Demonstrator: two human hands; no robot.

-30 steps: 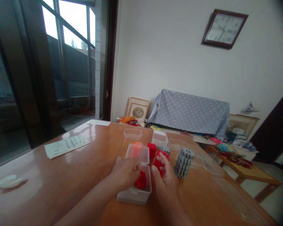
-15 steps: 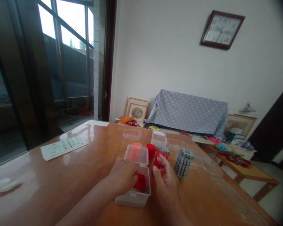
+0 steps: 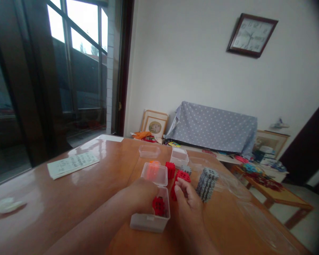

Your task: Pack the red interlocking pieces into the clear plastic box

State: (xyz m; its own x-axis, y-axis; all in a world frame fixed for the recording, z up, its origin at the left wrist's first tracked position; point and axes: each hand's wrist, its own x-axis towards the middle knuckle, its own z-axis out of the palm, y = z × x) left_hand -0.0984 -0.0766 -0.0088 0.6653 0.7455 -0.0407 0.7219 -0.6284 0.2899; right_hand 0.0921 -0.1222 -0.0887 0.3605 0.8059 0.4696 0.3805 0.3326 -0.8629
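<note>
A clear plastic box stands on the table with its lid tipped back and red plastic pieces inside. My left hand reaches over the side into this box, beside the red pieces; its fingertips are hidden. To the right, my right hand has loosely curled fingers and a raised thumb at the near side of a stack of red pieces. No piece shows between those fingers, and contact with the stack is unclear. A tall grey stack of similar pieces stands beyond this hand.
Another red stack, a short grey stack and orange pieces sit behind the box. Farther back are a second clear box and a shallow clear tray. Written paper lies on the left.
My left hand has shifted slightly and its fingers are now more hidden in the box. My right hand's fingers have curled and drawn back from the front of the red stack.
</note>
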